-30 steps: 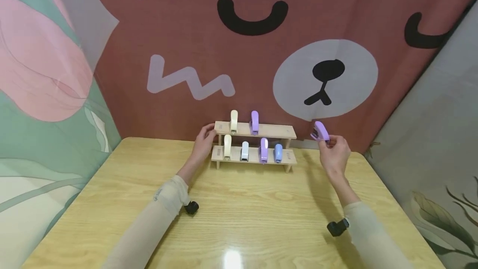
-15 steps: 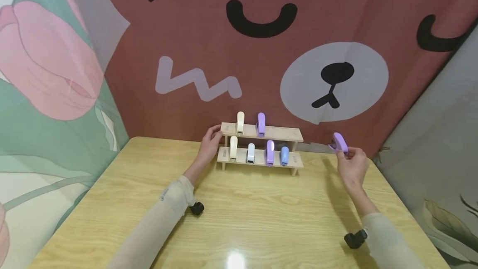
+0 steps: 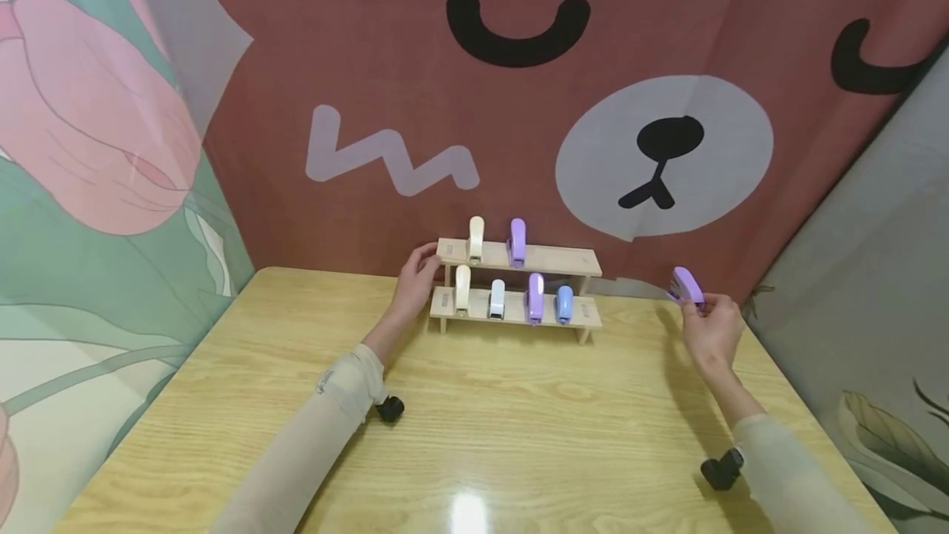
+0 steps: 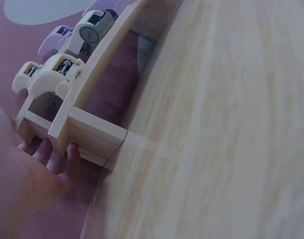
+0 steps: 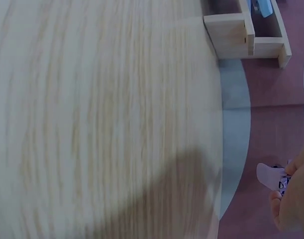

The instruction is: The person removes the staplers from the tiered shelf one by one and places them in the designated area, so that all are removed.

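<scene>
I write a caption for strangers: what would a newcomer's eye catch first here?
Probably the large cartoon face on the backdrop behind the table. Next, the two wooden shelves near the table's far edge, bearing six pastel staplers. Right of them, the right hand holds another purple stapler.

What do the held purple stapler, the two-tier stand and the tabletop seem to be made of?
Purple stapler: probably plastic, smooth, judging by its even colour and rounded shell.
Two-tier stand: apparently unpainted wood, matte, with pale, squared boards.
Tabletop: wood or wood-look laminate, I can't tell which; grain streaks show, and a bright reflection suggests gloss.
</scene>
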Demonstrator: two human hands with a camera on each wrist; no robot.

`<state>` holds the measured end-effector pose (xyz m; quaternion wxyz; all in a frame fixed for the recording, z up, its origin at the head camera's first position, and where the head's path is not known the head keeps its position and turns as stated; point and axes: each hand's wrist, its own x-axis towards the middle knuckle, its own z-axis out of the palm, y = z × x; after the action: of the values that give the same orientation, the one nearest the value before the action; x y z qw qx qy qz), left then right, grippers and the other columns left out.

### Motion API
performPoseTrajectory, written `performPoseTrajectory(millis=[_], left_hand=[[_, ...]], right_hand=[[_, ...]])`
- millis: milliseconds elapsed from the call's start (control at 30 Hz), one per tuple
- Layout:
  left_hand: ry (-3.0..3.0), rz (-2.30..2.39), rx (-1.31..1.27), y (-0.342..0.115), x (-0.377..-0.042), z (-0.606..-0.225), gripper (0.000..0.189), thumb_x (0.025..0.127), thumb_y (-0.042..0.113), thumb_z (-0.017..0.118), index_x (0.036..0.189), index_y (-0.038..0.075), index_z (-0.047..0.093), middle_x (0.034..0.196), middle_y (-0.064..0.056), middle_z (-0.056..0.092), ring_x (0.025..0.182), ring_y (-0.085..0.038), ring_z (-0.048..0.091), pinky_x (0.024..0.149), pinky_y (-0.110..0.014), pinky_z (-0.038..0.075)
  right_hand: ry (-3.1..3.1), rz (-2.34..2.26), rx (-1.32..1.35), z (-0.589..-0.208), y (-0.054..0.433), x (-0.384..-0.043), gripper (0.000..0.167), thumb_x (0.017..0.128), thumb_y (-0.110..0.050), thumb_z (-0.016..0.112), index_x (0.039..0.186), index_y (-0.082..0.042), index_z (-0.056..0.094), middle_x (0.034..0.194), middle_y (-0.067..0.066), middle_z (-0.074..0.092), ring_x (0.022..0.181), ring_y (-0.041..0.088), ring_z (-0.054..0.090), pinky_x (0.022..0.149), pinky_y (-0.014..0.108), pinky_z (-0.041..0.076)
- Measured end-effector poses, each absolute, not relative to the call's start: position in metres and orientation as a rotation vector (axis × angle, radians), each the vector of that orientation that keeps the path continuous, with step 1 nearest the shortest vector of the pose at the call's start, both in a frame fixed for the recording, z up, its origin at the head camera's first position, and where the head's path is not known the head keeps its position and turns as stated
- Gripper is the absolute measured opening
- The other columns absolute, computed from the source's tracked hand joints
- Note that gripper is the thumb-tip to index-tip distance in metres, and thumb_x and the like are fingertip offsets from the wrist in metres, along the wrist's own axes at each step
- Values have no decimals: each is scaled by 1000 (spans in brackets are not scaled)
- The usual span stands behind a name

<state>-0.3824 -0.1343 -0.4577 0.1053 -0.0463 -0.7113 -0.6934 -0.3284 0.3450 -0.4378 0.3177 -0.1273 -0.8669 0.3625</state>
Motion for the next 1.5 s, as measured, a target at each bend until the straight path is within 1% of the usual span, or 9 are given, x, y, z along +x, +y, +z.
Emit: performPoseTrajectory(millis=[200, 333, 567, 733, 867, 967, 1233, 1333, 1500], left_hand=[[-2105, -2040, -133, -135, -383, -458, 43, 106, 33, 53, 146, 17, 52, 135, -8, 61, 118, -28, 60, 103, -46, 44], [-2094, -2049, -132, -136, -383, -459, 43, 107, 32, 53, 146, 16, 52, 136, -9, 60, 121, -29, 59, 104, -46, 43], [-2110, -2026, -134, -137, -380, -461, 42, 107, 33, 52, 146, 18, 53, 135, -8, 61, 119, -27, 59, 102, -45, 44], [-2097, -2046, -161, -137, -381, -462, 44, 107, 35, 52, 147, 17, 52, 134, -9, 61, 117, -30, 60, 101, -48, 45], [-2098, -2040, -165, -137, -382, -462, 43, 107, 35, 52, 146, 18, 52, 133, -7, 62, 117, -29, 60, 100, -48, 45], [-2107, -2038, -161, -136, -382, -463, 42, 107, 35, 51, 146, 19, 52, 132, -6, 62, 116, -27, 60, 100, -47, 46], [-2093, -2044, -153, -135, -382, -462, 41, 107, 34, 52, 145, 19, 53, 132, -5, 62, 118, -27, 60, 101, -46, 45], [-2087, -2046, -154, -135, -382, -461, 42, 107, 34, 52, 146, 18, 52, 133, -6, 61, 117, -27, 60, 100, -47, 45], [-2084, -2053, -162, -136, -382, -460, 44, 107, 35, 53, 147, 17, 52, 134, -8, 61, 118, -30, 60, 101, -48, 45]], right_hand=[[-2291, 941, -350, -444, 353, -331, 32, 94, -8, 67, 115, 16, 66, 101, 31, 65, 92, 42, 61, 78, 47, 45], [-2293, 923, -360, -450, 361, -334, 30, 95, -9, 66, 112, 16, 67, 99, 31, 65, 91, 44, 60, 80, 52, 43], [-2303, 915, -422, -462, 383, -340, 33, 95, -9, 62, 115, 18, 63, 105, 35, 58, 102, 53, 53, 91, 61, 38], [-2318, 908, -453, -468, 395, -343, 35, 95, -9, 58, 117, 18, 60, 110, 36, 55, 107, 56, 51, 94, 63, 37], [-2340, 917, -473, -471, 401, -342, 34, 95, -9, 55, 116, 17, 59, 112, 36, 55, 107, 55, 52, 94, 63, 39], [-2363, 905, -483, -473, 406, -341, 34, 96, -9, 55, 116, 18, 58, 111, 37, 54, 107, 55, 51, 93, 64, 38], [-2376, 878, -514, -477, 417, -342, 33, 96, -10, 58, 113, 19, 62, 107, 40, 58, 104, 60, 53, 92, 65, 39], [-2404, 882, -544, -477, 421, -343, 36, 97, -12, 57, 115, 19, 61, 108, 41, 58, 106, 60, 52, 92, 65, 39], [-2467, 873, -583, -477, 426, -341, 44, 99, -24, 61, 115, 17, 62, 111, 40, 60, 107, 58, 53, 92, 64, 41]])
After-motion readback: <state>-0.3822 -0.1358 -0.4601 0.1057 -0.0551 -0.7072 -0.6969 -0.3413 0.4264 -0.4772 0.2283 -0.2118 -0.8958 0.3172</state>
